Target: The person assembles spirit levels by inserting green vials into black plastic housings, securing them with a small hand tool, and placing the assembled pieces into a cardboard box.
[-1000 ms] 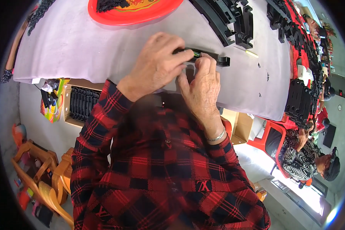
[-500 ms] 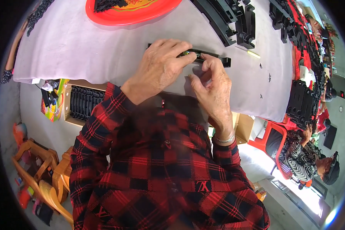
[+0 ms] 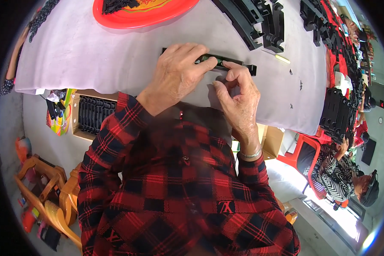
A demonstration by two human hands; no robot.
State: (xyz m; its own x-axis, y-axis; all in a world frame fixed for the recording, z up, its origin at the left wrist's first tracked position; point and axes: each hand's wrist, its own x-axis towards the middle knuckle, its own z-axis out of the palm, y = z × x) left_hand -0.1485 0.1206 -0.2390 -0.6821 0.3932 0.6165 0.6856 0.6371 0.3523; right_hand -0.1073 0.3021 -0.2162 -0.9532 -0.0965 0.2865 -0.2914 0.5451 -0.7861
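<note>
Item: long black strip part (image 3: 232, 64), lying flat on the grey-covered worktop (image 3: 94, 55), a little far of its near edge and about midway along it.

Left hand (image 3: 175, 74): we find it laid over the left stretch of the strip, fingers (image 3: 202, 64) curled down and pressing on it; the strip's left tip shows just beyond the knuckles.

Right hand (image 3: 239, 96): we record its forefinger and thumb pinched at the strip's near edge, just right of the left hand's fingertips; the other fingers are folded into the palm. A silver bracelet (image 3: 249, 153) sits at that wrist.

Right end of the strip: uncovered, resting on the cloth.

Nearby: red round tray (image 3: 128, 17) at the far left, holding black pieces; stacked black curved parts (image 3: 260, 21) at the far right; a small yellow-tipped stick (image 3: 279, 57) just beyond the strip's right end. Cardboard box of black parts (image 3: 91, 115) below the worktop, left. Another person in a patterned top (image 3: 335, 175) sits well apart at right.
</note>
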